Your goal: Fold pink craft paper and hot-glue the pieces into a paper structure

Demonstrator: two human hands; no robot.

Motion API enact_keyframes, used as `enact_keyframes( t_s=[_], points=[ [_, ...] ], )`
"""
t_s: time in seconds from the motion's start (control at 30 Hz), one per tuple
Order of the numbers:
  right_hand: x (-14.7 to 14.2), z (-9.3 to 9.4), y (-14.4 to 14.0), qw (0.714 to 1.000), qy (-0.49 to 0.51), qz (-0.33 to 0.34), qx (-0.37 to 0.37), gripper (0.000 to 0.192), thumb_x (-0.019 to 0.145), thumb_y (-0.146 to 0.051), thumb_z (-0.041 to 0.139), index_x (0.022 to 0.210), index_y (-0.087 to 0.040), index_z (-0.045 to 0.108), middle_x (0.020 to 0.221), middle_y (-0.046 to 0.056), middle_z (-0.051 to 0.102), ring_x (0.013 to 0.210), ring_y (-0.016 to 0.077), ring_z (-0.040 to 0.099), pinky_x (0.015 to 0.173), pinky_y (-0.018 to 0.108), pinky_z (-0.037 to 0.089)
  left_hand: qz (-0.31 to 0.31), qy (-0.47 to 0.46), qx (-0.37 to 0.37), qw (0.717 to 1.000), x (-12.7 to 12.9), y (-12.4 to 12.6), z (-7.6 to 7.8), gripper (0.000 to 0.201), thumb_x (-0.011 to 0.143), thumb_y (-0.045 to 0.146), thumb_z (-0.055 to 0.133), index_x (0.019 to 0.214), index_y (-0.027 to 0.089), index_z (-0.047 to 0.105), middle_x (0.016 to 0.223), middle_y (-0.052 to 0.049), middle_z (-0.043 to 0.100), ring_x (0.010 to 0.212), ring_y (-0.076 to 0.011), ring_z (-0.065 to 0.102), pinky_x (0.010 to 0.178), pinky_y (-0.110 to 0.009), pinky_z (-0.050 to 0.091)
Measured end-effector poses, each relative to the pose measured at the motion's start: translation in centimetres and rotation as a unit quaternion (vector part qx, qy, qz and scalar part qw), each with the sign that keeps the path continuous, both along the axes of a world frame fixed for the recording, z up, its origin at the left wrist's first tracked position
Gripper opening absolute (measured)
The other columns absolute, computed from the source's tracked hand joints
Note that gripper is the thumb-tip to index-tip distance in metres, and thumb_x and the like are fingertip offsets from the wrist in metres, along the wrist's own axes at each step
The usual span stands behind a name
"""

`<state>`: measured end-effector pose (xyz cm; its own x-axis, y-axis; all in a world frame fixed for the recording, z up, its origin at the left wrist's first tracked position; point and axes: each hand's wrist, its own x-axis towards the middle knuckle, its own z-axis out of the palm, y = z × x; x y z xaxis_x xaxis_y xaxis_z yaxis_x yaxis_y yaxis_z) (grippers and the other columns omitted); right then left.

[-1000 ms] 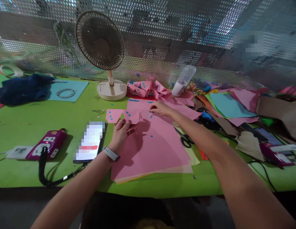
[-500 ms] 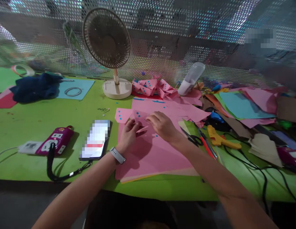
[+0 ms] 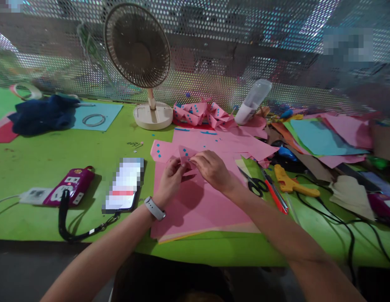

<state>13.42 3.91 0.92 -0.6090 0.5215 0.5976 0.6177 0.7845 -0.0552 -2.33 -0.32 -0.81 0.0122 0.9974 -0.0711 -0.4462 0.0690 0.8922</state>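
Both the left hand and the right hand pinch a small pink paper piece with blue dots, held just above the pink sheet stack, right of the phone.

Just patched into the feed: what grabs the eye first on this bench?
Both hands meet at mid-table: the left hand and right hand pinch a small pink paper piece with blue dots over a stack of pink sheets. Behind stands a desk fan; a yellow glue gun lies to the right.
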Motion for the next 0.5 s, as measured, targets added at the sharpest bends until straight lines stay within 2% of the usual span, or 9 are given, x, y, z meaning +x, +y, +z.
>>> enact_keyframes(
  t_s=[0.27,0.5],
  points=[
    [0.0,0.03,0.06,1.0,-0.008,0.002,-0.006,0.021,0.098,-0.019,0.045,0.098,-0.019,0.066,0.094,0.009,0.067,0.089,0.0222,0.058,0.08,0.036,0.045,-0.004,0.018,-0.004,1.0,-0.04,0.02,0.09,0.026,0.077,0.04,0.075,0.086,0.018,0.063,0.083,-0.001,0.061,0.08,-0.0154,0.063,0.079,-0.038,0.059],
    [-0.12,-0.05,0.02,0.999,-0.013,0.006,0.038,0.021,0.098,-0.017,0.045,0.095,-0.016,0.066,0.09,0.009,0.068,0.086,0.0213,0.059,0.078,0.034,0.046,-0.005,0.006,-0.01,1.0,0.1,0.05,0.31,0.025,0.076,0.037,0.074,0.082,0.017,0.062,0.085,-0.003,0.064,0.08,-0.0152,0.063,0.078,-0.036,0.059]
  ],
)
